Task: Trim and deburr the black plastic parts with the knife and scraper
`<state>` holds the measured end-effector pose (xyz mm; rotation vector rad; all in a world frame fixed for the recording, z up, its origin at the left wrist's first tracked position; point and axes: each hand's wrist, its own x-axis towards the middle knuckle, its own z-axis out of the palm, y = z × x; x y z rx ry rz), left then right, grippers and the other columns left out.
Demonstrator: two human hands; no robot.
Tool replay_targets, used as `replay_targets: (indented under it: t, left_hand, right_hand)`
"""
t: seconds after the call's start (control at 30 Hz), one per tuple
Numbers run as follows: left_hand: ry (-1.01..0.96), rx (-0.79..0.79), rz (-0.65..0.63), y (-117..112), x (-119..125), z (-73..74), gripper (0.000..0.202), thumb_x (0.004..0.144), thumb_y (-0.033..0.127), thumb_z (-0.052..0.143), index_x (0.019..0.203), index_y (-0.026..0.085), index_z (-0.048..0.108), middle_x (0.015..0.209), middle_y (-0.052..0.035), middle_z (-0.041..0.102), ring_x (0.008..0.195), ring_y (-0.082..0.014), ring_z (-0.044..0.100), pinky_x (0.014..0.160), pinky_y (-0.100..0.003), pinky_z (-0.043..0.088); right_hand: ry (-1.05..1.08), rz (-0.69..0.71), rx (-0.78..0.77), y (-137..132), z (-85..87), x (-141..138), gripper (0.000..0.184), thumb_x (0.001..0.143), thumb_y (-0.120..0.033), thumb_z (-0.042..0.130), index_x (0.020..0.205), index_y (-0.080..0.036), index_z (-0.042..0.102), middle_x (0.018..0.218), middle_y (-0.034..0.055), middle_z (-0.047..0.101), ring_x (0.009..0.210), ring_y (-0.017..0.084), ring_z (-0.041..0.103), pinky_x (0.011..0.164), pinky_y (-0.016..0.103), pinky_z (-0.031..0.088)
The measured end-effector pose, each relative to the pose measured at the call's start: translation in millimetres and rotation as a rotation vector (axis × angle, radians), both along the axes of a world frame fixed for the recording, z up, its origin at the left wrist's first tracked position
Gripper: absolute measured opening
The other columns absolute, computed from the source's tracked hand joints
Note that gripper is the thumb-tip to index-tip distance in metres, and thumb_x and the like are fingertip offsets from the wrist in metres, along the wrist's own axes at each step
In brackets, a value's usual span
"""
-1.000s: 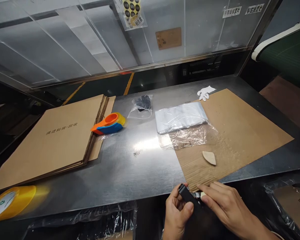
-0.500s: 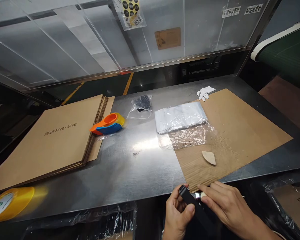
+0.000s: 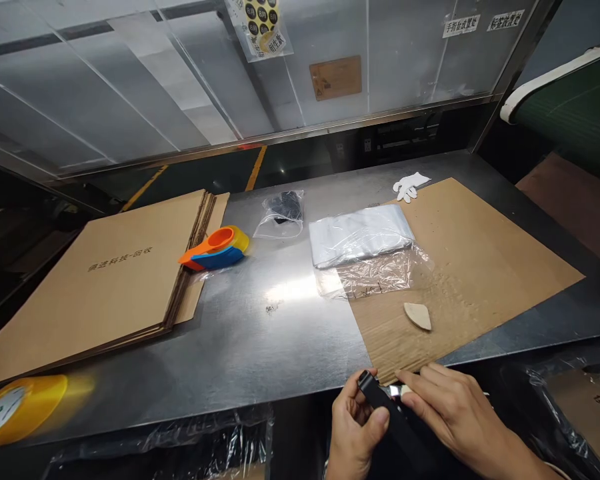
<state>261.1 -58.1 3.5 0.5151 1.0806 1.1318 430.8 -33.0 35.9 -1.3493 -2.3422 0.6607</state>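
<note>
Both hands work just off the near edge of the steel table [image 3: 260, 340], below the corner of the flat cardboard sheet [image 3: 460, 267]. The left hand [image 3: 353, 433] curls around a slim black bar [image 3: 380, 399], thumb across its face and fingers wrapped behind, so the grip is closed on it. The right hand [image 3: 445, 410] lies over the bar's lower part with fingers extended and close together, fingertips pressing a small pale piece [image 3: 403, 389] beside the bar; whether it pinches that piece I cannot tell. To handle this well, I would judge the left hand should hold the bar firm while the right works in short, controlled strokes, fingertips clear of any edge. The bar's long axis runs diagonally, its squared upper end pointing up and left toward the table edge, its lower end hidden under the right hand.
</note>
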Motion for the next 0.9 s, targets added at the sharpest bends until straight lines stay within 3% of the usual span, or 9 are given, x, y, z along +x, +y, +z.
replay_targets:
  t: [0.17,0.33,0.43,0.53,0.6,0.77,0.9]
  left_hand:
    - [-0.023,0.082,-0.060,0,-1,-2.5,0.065,0.057,0.050,0.077,0.104,0.011,0.058,0.078,-0.0084,0.067,0.071,-0.0164,0.057,0.064,-0.025,0.042]
    - [-0.052,0.058,-0.071,1,-1,-4.9,0.061,0.060,0.051,0.075,0.104,0.013,0.057,0.073,-0.0060,0.065,0.067,-0.0139,0.054,0.059,-0.023,0.039]
    - [-0.106,0.067,-0.115,2,-1,-3.8,0.056,0.063,0.050,0.073,0.104,0.015,0.058,0.073,-0.0046,0.064,0.066,-0.0130,0.053,0.061,-0.023,0.039]
    - [-0.146,0.133,-0.175,5,1,-1.3,0.052,0.065,0.047,0.072,0.105,0.015,0.060,0.082,-0.0065,0.065,0.071,-0.0149,0.055,0.067,-0.026,0.041]
    - [-0.157,0.182,-0.229,7,2,-0.4,0.052,0.066,0.047,0.071,0.104,0.014,0.061,0.086,-0.0085,0.064,0.074,-0.0168,0.056,0.068,-0.027,0.042]
    - [-0.204,0.153,-0.342,5,5,-3.6,0.059,0.063,0.053,0.072,0.105,0.013,0.060,0.069,-0.0059,0.064,0.059,-0.0114,0.051,0.056,-0.022,0.038]
    - [-0.319,0.065,-0.193,4,4,-10.8,0.058,0.067,0.047,0.071,0.113,0.017,0.055,0.079,-0.0075,0.067,0.068,-0.0150,0.058,0.063,-0.025,0.042]
  right_hand:
    - [-0.020,-0.094,-0.084,4,-18.5,1,0.036,0.099,-0.037,0.030,0.095,-0.021,0.062,0.077,0.0031,0.062,0.072,0.018,0.059,0.064,0.028,0.041]
    - [0.300,-0.130,-0.359,12,-11.9,2,0.041,0.096,-0.046,0.031,0.087,-0.020,0.062,0.076,0.0036,0.061,0.071,0.017,0.056,0.065,0.026,0.042]
    - [0.513,-0.077,-0.559,17,-3.4,-2,0.041,0.089,-0.056,0.043,0.094,-0.018,0.060,0.072,0.0011,0.056,0.065,0.015,0.050,0.060,0.025,0.038]
    - [0.670,-0.013,-0.748,24,-0.2,-9,0.042,0.079,-0.052,0.062,0.103,-0.018,0.058,0.065,-0.0040,0.044,0.058,0.010,0.036,0.054,0.022,0.032]
    - [0.711,0.021,-0.838,31,-2.7,-16,0.045,0.074,-0.052,0.068,0.099,-0.016,0.059,0.061,-0.0053,0.040,0.054,0.009,0.033,0.050,0.021,0.030]
    - [0.685,-0.132,-0.787,50,-21.6,-35,0.050,0.077,-0.064,0.054,0.072,-0.015,0.053,0.057,-0.0041,0.041,0.049,0.009,0.037,0.046,0.021,0.033]
    - [0.590,-0.258,-0.635,58,-37.6,-32,0.054,0.081,-0.068,0.041,0.064,-0.017,0.046,0.056,-0.0045,0.037,0.050,0.009,0.034,0.047,0.022,0.031]
